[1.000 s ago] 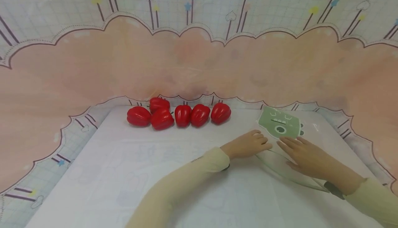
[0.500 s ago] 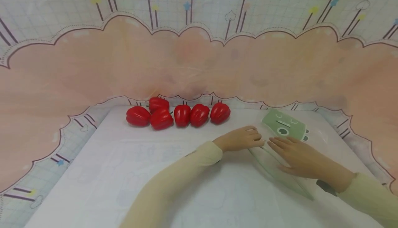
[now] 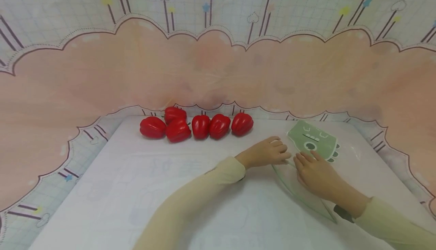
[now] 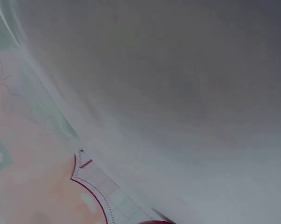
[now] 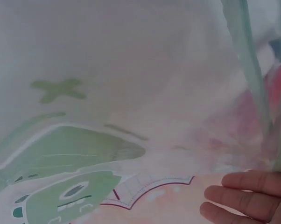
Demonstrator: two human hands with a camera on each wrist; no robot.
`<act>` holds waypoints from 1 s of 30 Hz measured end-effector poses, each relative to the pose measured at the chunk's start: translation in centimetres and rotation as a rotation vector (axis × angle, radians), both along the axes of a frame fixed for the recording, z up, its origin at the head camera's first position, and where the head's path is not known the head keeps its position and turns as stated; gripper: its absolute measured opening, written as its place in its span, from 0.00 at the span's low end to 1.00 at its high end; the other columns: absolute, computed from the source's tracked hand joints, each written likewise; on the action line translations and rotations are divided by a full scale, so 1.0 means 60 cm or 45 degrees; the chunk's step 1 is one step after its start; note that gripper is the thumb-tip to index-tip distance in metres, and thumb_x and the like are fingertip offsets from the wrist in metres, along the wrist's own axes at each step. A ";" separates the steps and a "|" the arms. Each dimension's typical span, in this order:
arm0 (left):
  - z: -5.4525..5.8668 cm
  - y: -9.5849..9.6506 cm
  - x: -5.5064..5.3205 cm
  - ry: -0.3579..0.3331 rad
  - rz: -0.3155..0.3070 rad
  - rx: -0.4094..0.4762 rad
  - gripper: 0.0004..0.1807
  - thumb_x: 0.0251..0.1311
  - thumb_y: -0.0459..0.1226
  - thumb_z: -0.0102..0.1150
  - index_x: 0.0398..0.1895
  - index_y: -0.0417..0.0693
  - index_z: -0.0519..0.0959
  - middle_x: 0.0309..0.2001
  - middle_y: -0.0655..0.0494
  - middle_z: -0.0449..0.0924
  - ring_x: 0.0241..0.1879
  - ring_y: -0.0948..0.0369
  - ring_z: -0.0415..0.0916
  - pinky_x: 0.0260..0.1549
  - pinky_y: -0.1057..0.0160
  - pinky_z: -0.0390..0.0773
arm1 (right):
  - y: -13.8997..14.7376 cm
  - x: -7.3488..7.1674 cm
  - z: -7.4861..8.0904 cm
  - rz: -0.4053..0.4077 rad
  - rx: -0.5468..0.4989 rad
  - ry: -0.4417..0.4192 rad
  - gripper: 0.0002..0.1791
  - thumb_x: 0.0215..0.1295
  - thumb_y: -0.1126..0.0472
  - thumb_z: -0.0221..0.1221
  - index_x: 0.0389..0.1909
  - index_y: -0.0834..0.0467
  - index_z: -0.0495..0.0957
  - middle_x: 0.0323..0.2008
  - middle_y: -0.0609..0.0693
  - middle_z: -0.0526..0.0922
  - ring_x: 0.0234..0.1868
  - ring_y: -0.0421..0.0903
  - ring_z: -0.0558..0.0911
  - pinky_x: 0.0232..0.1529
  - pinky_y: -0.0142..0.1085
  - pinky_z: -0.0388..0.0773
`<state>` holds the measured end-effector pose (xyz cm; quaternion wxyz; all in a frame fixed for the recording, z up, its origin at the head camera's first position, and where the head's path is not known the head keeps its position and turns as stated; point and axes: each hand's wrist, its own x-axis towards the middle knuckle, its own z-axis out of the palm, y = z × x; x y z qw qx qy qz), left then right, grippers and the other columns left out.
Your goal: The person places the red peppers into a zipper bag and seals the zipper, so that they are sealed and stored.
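A clear plastic bag (image 3: 312, 141) with a green cartoon animal print lies at the right of the white table. Its green-edged mouth gapes toward the near side. At the mouth's left end my left hand (image 3: 265, 153) pinches the rim with bent fingers; the thumb's hold is partly hidden. My right hand (image 3: 316, 174) lies over the bag next to the print, its thumb out of sight. Straight fingers (image 5: 245, 192) show in the right wrist view beside the sheer plastic. The left wrist view shows mostly the blurred table, with no hand visible.
Several red bell peppers (image 3: 200, 126) sit along the back edge of the white table (image 3: 136, 189), left of the bag. Behind them rises a patterned cloth backdrop (image 3: 218, 68), which also borders both sides.
The bag's near corner has swung left and toward the near side. My right hand has shifted left and its thumb is now hidden. The left hand moved slightly left. The peppers stayed put.
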<state>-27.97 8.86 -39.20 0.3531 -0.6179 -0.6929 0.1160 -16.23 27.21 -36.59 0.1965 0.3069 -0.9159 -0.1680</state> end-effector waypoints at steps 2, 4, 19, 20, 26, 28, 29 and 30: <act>0.001 0.003 0.006 0.011 0.008 0.007 0.09 0.70 0.44 0.43 0.47 0.60 0.74 0.44 0.64 0.79 0.48 0.67 0.75 0.63 0.65 0.67 | -0.001 0.001 0.000 -0.017 -0.001 -0.010 0.21 0.52 0.60 0.59 0.44 0.71 0.78 0.44 0.63 0.83 0.49 0.58 0.81 0.53 0.54 0.75; 0.001 0.005 0.011 0.019 0.020 0.008 0.10 0.69 0.40 0.44 0.48 0.60 0.74 0.44 0.64 0.79 0.49 0.66 0.75 0.63 0.65 0.67 | -0.003 0.001 0.002 -0.035 -0.005 -0.033 0.22 0.53 0.60 0.59 0.45 0.71 0.77 0.45 0.63 0.82 0.50 0.58 0.81 0.54 0.54 0.74; 0.006 -0.036 -0.024 -0.181 -0.037 0.025 0.11 0.65 0.34 0.50 0.48 0.58 0.73 0.47 0.63 0.79 0.51 0.65 0.74 0.65 0.66 0.64 | 0.008 -0.006 0.024 0.543 -0.192 0.139 0.35 0.75 0.49 0.25 0.48 0.66 0.77 0.49 0.60 0.82 0.50 0.55 0.81 0.75 0.34 0.33; 0.007 -0.038 -0.027 -0.177 -0.054 0.026 0.11 0.66 0.34 0.49 0.47 0.58 0.73 0.46 0.63 0.79 0.51 0.65 0.74 0.65 0.66 0.64 | 0.007 -0.007 0.026 0.587 -0.206 0.124 0.33 0.75 0.49 0.27 0.49 0.66 0.77 0.49 0.60 0.81 0.50 0.55 0.80 0.75 0.33 0.34; 0.015 -0.047 -0.034 -0.210 -0.145 0.023 0.11 0.65 0.34 0.50 0.48 0.56 0.75 0.46 0.61 0.79 0.51 0.63 0.74 0.63 0.67 0.66 | -0.005 -0.009 0.034 0.763 -0.189 0.040 0.28 0.74 0.55 0.30 0.52 0.64 0.76 0.53 0.58 0.80 0.53 0.53 0.79 0.75 0.35 0.39; 0.017 -0.048 -0.035 -0.228 -0.155 0.033 0.11 0.64 0.35 0.52 0.48 0.56 0.75 0.46 0.61 0.79 0.52 0.64 0.74 0.62 0.68 0.67 | -0.007 -0.010 0.032 0.785 -0.164 0.019 0.28 0.74 0.56 0.28 0.50 0.62 0.77 0.53 0.57 0.80 0.54 0.53 0.78 0.75 0.34 0.37; 0.017 -0.048 -0.035 -0.234 -0.160 0.043 0.11 0.64 0.35 0.52 0.48 0.56 0.75 0.46 0.61 0.80 0.51 0.63 0.74 0.62 0.68 0.67 | -0.008 -0.011 0.031 0.795 -0.155 0.015 0.28 0.74 0.55 0.28 0.49 0.61 0.78 0.53 0.57 0.81 0.54 0.53 0.78 0.75 0.34 0.37; 0.018 -0.048 -0.035 -0.236 -0.161 0.054 0.11 0.64 0.35 0.53 0.48 0.56 0.75 0.46 0.61 0.80 0.51 0.64 0.74 0.62 0.68 0.67 | -0.008 -0.011 0.030 0.801 -0.145 0.014 0.29 0.75 0.55 0.28 0.47 0.61 0.79 0.52 0.56 0.81 0.54 0.53 0.78 0.75 0.34 0.36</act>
